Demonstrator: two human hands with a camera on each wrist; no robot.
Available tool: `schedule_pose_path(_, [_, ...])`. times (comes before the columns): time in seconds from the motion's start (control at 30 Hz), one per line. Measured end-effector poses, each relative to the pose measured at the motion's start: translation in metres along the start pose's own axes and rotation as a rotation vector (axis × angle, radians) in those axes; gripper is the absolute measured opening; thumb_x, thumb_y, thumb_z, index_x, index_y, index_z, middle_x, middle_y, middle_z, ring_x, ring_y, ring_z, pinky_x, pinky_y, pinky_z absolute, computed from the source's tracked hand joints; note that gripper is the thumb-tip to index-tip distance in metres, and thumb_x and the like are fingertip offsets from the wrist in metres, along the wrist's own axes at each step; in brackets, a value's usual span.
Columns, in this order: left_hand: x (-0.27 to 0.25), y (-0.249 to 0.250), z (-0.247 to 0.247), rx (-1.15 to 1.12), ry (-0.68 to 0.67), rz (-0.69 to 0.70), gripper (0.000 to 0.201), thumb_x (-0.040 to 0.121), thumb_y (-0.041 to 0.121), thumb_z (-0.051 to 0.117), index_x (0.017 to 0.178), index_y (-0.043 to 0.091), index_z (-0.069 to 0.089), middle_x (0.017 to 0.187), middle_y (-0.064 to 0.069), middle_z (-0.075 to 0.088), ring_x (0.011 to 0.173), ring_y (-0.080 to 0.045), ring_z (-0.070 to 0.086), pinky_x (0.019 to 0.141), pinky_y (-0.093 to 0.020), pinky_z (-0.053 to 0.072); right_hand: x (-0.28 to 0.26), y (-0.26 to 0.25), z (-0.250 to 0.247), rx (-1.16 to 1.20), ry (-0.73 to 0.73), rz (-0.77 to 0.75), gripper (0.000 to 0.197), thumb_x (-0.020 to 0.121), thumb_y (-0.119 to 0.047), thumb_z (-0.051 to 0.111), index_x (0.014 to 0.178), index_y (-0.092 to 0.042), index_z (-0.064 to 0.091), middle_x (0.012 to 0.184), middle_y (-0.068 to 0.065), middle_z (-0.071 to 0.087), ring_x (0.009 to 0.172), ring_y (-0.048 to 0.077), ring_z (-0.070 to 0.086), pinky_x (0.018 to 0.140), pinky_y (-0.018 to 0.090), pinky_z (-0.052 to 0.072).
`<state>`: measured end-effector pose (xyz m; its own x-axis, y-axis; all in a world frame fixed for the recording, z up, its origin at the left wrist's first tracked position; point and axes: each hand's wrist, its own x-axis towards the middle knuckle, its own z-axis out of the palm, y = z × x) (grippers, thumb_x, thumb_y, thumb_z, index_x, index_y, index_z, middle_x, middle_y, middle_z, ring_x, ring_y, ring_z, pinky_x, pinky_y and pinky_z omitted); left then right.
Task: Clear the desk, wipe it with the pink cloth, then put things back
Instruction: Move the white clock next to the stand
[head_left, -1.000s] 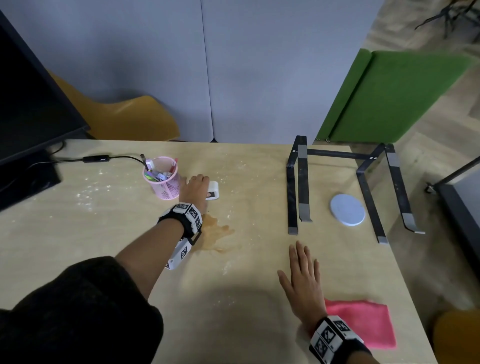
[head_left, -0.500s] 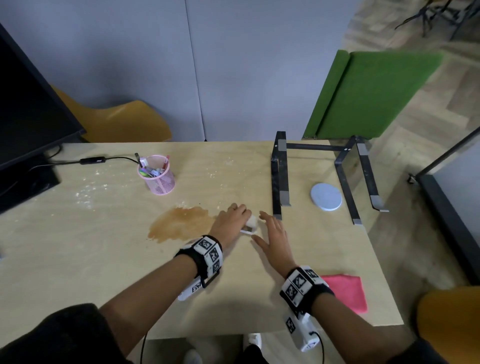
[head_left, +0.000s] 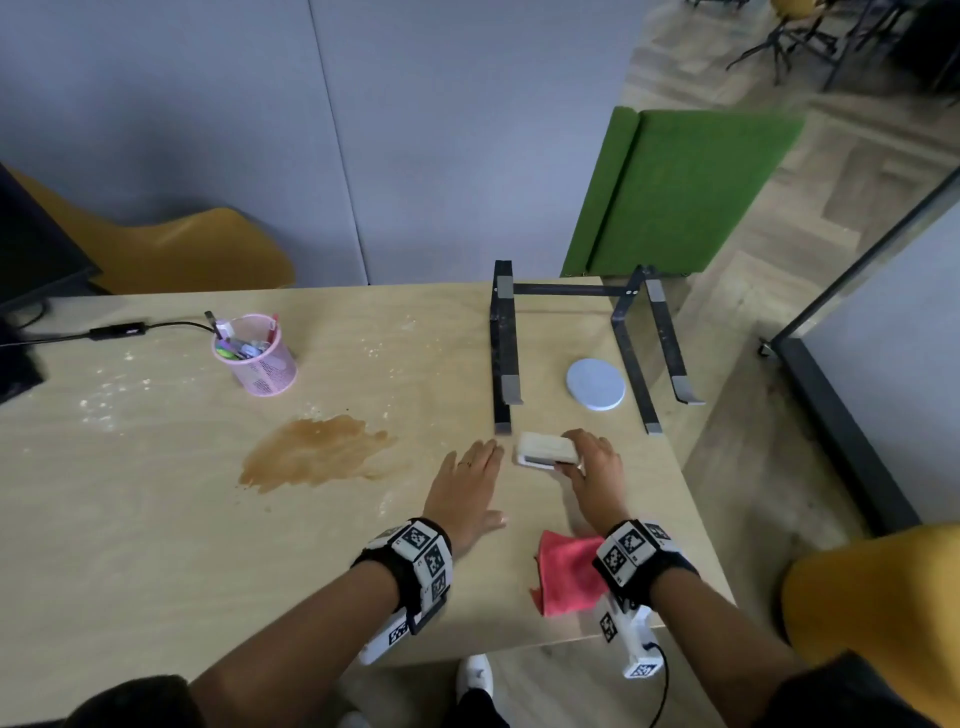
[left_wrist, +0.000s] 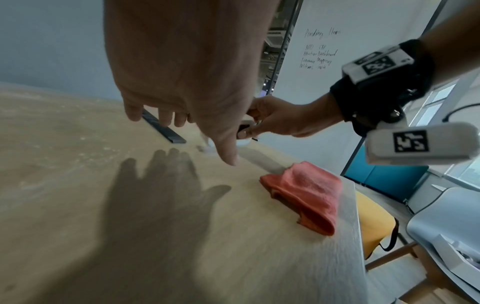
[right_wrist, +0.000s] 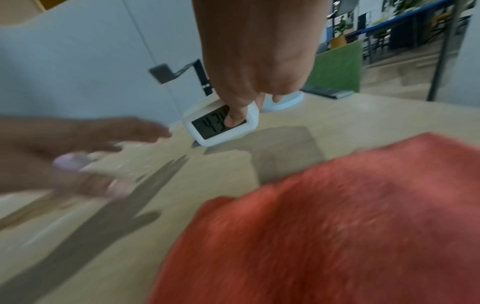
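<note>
Wooden desk (head_left: 156, 519) bears pen cup (head_left: 258, 355), stand (head_left: 571, 343), disc (head_left: 596, 385), pink cloth (head_left: 566, 577), seemingly coffee spill (head_left: 311, 452).

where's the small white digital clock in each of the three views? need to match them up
Head: white clock, centre right, gripped by the right hand, just in front of the black stand.
Left wrist: only a sliver, upper middle, between the right hand's fingers.
Right wrist: upper centre, display facing the camera, thumb across it.
Shared landmark: the pink cloth, nearer the desk's front edge than the clock in all three.
</note>
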<state>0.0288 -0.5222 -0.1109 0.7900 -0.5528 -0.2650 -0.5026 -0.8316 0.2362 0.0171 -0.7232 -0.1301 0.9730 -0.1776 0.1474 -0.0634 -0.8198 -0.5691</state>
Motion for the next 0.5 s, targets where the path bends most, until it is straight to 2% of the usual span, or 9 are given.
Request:
schedule_pose_path(0.1, [0.0, 0.0, 0.014, 0.037, -0.132, -0.011, 0.097, 0.084, 0.052, 0.058, 0.152, 0.016, -0.002, 0.161, -0.002, -0.01, 0.149, -0.02, -0.005, 0.121, -0.047, 0.004, 0.015, 0.027, -0.017, -0.02, 0.043, 0.096, 0.026, 0.071, -0.007, 0.074, 0.093, -0.003, 0.061, 0.084, 0.013, 0.064, 0.075, 0.034, 0.059, 0.062, 0.038, 0.046])
schedule_pose_path(0.2, [-0.003, -0.001, 0.025, 0.072, -0.208, -0.012, 0.1, 0.082, 0.054, 0.059, 0.152, 0.018, -0.004, 0.159, -0.001, -0.017, 0.149, -0.02, -0.01, 0.121, -0.05, 0.001, 0.029, 0.048, -0.03, -0.012, 0.091, 0.167, 0.026, 0.073, -0.003, 0.073, 0.096, -0.002, 0.06, 0.089, 0.014, 0.061, 0.079, 0.033, 0.06, 0.065, 0.04, 0.047])
schedule_pose_path(0.3, [-0.004, -0.002, 0.032, 0.071, -0.233, -0.029, 0.1, 0.083, 0.051, 0.06, 0.152, 0.018, -0.005, 0.158, 0.0, -0.022, 0.148, -0.019, -0.014, 0.12, -0.052, -0.001, 0.037, 0.062, -0.036, 0.002, 0.122, 0.226, 0.029, 0.072, 0.0, 0.073, 0.098, -0.002, 0.06, 0.094, 0.015, 0.062, 0.081, 0.037, 0.061, 0.068, 0.045, 0.048])
schedule_pose_path(0.4, [-0.004, -0.001, 0.035, 0.054, -0.231, -0.044, 0.1, 0.083, 0.049, 0.061, 0.152, 0.019, -0.005, 0.158, 0.002, -0.023, 0.148, -0.019, -0.015, 0.12, -0.053, 0.0, 0.036, 0.069, -0.035, -0.031, 0.118, 0.289, 0.03, 0.072, -0.005, 0.075, 0.099, -0.004, 0.061, 0.094, 0.013, 0.064, 0.081, 0.036, 0.062, 0.071, 0.045, 0.047])
schedule_pose_path(0.5, [-0.003, 0.0, 0.034, 0.035, -0.214, -0.056, 0.099, 0.082, 0.046, 0.063, 0.152, 0.02, -0.003, 0.158, 0.003, -0.022, 0.148, -0.018, -0.014, 0.12, -0.053, 0.002, 0.032, 0.075, -0.031, -0.016, 0.122, 0.293, 0.031, 0.073, -0.004, 0.074, 0.101, -0.006, 0.06, 0.098, 0.012, 0.064, 0.083, 0.037, 0.063, 0.076, 0.046, 0.045])
